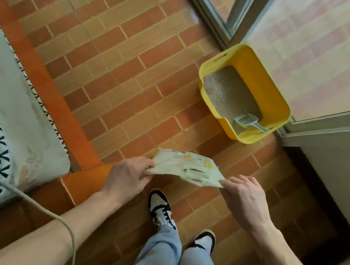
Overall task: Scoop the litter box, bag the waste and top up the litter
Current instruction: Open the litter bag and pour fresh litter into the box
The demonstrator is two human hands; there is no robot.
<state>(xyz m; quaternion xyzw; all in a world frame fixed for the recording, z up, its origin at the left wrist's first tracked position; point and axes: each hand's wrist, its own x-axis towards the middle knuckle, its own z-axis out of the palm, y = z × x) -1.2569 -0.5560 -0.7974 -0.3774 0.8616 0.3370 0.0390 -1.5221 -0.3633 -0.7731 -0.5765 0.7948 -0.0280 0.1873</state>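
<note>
Litter box [211, 69] holds litter [226, 90] (scoop [248, 121] inside); left hand [126, 177] and right hand [245, 197] pinch bag [186, 167].

You are standing in a home, in a tiled room or enclosed balcony next to a sliding glass door [230, 10]. The brick-pattern floor tiles [124, 39], the pale rug with a dark stitched border [1, 109] lying on the raised orange step at your left, and the yellow cat litter box [267, 78] with its grey scoop [248, 121], tucked into the corner by the door frame, all mark it as lived-in domestic space.
</note>
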